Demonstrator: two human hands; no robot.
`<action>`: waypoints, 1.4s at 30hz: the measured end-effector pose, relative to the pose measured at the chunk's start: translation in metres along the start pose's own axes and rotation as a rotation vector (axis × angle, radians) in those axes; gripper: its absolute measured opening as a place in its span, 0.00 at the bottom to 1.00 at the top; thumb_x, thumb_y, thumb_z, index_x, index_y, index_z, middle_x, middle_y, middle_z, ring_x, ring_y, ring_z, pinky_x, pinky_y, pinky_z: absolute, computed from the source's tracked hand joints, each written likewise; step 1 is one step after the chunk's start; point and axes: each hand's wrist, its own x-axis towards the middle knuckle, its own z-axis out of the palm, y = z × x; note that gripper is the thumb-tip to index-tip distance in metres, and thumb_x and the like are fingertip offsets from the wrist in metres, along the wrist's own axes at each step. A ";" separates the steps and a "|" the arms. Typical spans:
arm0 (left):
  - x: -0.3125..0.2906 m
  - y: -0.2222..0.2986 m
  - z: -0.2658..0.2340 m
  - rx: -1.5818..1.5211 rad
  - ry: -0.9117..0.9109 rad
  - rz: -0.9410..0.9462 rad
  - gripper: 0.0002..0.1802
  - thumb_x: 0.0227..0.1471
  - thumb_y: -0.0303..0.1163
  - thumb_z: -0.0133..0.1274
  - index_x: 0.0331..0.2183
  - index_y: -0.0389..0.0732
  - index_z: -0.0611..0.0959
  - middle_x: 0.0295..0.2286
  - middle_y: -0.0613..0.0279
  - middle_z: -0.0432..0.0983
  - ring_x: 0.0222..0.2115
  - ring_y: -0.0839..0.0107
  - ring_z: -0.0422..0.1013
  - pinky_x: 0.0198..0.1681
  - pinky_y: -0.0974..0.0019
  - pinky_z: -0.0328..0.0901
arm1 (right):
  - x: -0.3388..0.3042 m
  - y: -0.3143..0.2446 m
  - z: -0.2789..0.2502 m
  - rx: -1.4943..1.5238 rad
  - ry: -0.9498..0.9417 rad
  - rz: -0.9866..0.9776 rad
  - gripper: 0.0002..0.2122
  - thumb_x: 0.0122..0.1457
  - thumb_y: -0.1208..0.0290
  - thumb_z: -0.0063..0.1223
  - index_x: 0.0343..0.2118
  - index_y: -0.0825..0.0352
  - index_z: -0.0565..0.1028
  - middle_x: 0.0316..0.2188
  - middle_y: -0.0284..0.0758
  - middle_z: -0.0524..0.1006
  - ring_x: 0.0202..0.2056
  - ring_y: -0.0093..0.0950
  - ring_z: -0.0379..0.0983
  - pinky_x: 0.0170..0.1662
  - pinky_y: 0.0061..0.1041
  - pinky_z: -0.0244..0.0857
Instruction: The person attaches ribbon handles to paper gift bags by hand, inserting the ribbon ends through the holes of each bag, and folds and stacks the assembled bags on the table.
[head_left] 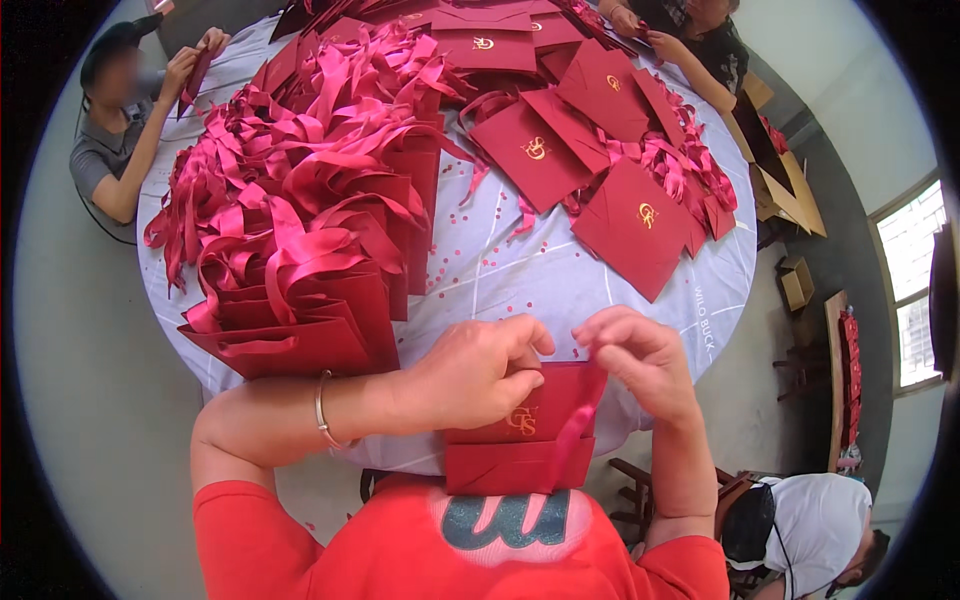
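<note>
A dark red paper gift bag (475, 463) with a gold emblem lies in front of my chest at the near table edge. My left hand (490, 370) is over its upper part with fingers curled in and thumb and forefinger close together; what they hold, if anything, is too small to make out. At the bag's upper right corner, my right hand (640, 362) pinches a pink ribbon (573, 432), which hangs down over the bag's front. A metal bangle circles my left wrist.
Left of my arm stand upright red bags (350, 320) topped by a heap of pink ribbon handles (300, 160). Flat red bags (640, 225) lie at the right. Two people sit across the round table (480, 290); another is at lower right. Cardboard boxes (790, 195) stand beyond.
</note>
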 end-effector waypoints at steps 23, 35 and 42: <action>0.010 -0.018 -0.003 -0.238 -0.278 -0.224 0.09 0.58 0.26 0.47 0.39 0.34 0.78 0.28 0.68 0.76 0.32 0.83 0.68 0.37 0.73 0.66 | -0.024 -0.012 0.039 -0.608 0.139 -0.252 0.07 0.46 0.84 0.63 0.28 0.70 0.77 0.22 0.38 0.77 0.22 0.29 0.73 0.25 0.24 0.65; 0.012 -0.018 -0.008 -0.437 -0.375 -0.379 0.09 0.60 0.29 0.44 0.40 0.36 0.77 0.32 0.74 0.73 0.34 0.86 0.65 0.39 0.76 0.63 | -0.032 -0.003 0.043 -0.618 0.155 -0.334 0.09 0.42 0.85 0.63 0.27 0.68 0.76 0.21 0.36 0.74 0.21 0.28 0.70 0.23 0.21 0.61; 0.011 -0.020 -0.008 -0.494 -0.376 -0.367 0.10 0.60 0.30 0.46 0.39 0.37 0.78 0.32 0.75 0.74 0.34 0.86 0.66 0.39 0.76 0.64 | -0.035 -0.008 0.046 -0.563 0.162 -0.277 0.08 0.43 0.84 0.64 0.26 0.68 0.76 0.21 0.35 0.74 0.20 0.25 0.69 0.23 0.21 0.60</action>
